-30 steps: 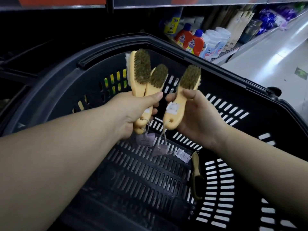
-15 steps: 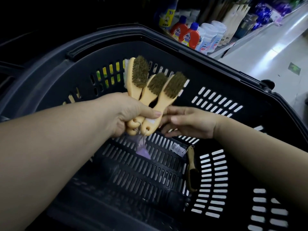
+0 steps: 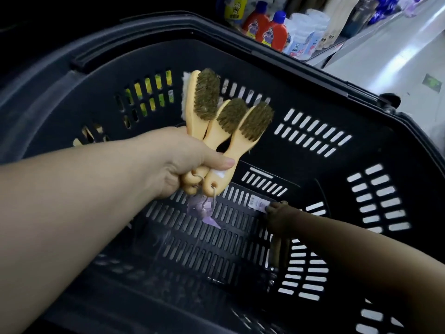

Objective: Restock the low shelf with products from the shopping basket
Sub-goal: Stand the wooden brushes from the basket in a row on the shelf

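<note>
Head camera: A person's left hand [image 3: 183, 162] is closed around the handles of three yellow scrub brushes [image 3: 231, 131], bristles up, above a black shopping basket [image 3: 313, 78]. The right hand [image 3: 280, 216], in shadow, reaches to the basket floor at a fourth brush [image 3: 277, 251] and its label [image 3: 260, 203]; its grip cannot be made out. Shelved bottles [image 3: 269, 27] stand beyond.

My feed is dim and uneven. Bright glare streaks the floor [image 3: 390, 54] at upper right; upper left is near black. Left hand [image 3: 183, 162] well lit, right hand [image 3: 280, 219] lost in shadow inside the basket [image 3: 313, 97]. Wide-angle bending at edges; lower frame soft.
</note>
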### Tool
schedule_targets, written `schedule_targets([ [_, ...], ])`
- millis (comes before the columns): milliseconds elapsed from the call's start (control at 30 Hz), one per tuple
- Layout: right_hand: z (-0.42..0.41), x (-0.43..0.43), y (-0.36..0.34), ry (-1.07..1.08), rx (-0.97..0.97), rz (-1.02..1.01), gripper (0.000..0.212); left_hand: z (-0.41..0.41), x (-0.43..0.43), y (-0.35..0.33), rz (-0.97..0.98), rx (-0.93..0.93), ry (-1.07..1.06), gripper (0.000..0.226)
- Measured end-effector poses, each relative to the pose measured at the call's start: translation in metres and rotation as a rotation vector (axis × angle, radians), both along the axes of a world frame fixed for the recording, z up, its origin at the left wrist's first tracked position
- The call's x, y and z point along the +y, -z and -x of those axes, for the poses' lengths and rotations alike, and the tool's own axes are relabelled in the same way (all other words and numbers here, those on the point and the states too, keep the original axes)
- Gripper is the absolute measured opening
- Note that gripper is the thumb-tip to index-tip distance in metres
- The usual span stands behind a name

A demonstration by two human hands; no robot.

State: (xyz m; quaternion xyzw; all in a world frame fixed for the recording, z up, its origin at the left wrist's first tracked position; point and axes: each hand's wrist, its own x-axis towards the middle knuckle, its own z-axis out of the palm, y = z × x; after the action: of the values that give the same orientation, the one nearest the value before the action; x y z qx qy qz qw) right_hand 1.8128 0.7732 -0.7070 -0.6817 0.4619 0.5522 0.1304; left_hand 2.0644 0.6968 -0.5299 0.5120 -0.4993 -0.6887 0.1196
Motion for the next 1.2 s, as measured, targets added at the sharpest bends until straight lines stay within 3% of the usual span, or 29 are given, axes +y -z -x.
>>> schedule_targets([
  [100, -0.016, -0.013, -0.021, 0.109, -0.085, 0.006, 0.043, 0.001, 0.001, 0.003, -0.004, 0.031, -0.053, 0.027],
  [200, -0.032, -0.032, -0.062, 0.435, -0.440, 0.095, 0.020, 0.000, -0.002, 0.004, -0.011, 0.072, -0.133, 0.029],
  [267, -0.045, -0.040, -0.090, 0.823, -0.711, 0.187, 0.020, -0.003, -0.003, 0.001, -0.016, 0.084, -0.211, 0.035],
  [333, -0.061, -0.040, -0.119, 1.384, -1.046, 0.201, 0.026, -0.006, -0.004, -0.005, -0.006, 0.119, -0.299, 0.034],
  [400, -0.078, -0.034, -0.148, 1.749, -1.418, 0.194, 0.024, -0.012, -0.005, -0.015, 0.005, 0.173, -0.369, 0.031],
  [467, -0.096, -0.025, -0.179, 1.887, -1.712, 0.111, 0.021, -0.022, -0.004, -0.029, 0.017, 0.251, -0.412, 0.032],
  [533, -0.118, -0.018, -0.208, 1.914, -1.878, 0.014, 0.030, -0.036, -0.002, -0.045, 0.045, 0.325, -0.428, 0.035],
  [667, -0.167, -0.011, -0.247, 1.815, -1.954, -0.016, 0.044, -0.086, 0.013, -0.075, 0.128, 0.450, -0.430, 0.019],
  [833, -0.248, -0.010, -0.274, 1.687, -1.974, -0.149, 0.046, -0.167, 0.045, -0.088, 0.200, 0.487, -0.528, 0.035],
  [933, -0.299, -0.011, -0.277, 1.661, -1.928, -0.166, 0.048, -0.214, 0.064, -0.083, 0.211, 0.466, -0.660, 0.056],
  [1067, -0.366, -0.013, -0.262, 1.710, -1.853, -0.172, 0.044, -0.268, 0.088, -0.058, 0.242, 0.378, -0.794, 0.037],
  [1200, -0.419, -0.016, -0.230, 1.746, -1.760, -0.173, 0.025, -0.305, 0.107, -0.025, 0.275, 0.261, -0.899, 0.035],
])
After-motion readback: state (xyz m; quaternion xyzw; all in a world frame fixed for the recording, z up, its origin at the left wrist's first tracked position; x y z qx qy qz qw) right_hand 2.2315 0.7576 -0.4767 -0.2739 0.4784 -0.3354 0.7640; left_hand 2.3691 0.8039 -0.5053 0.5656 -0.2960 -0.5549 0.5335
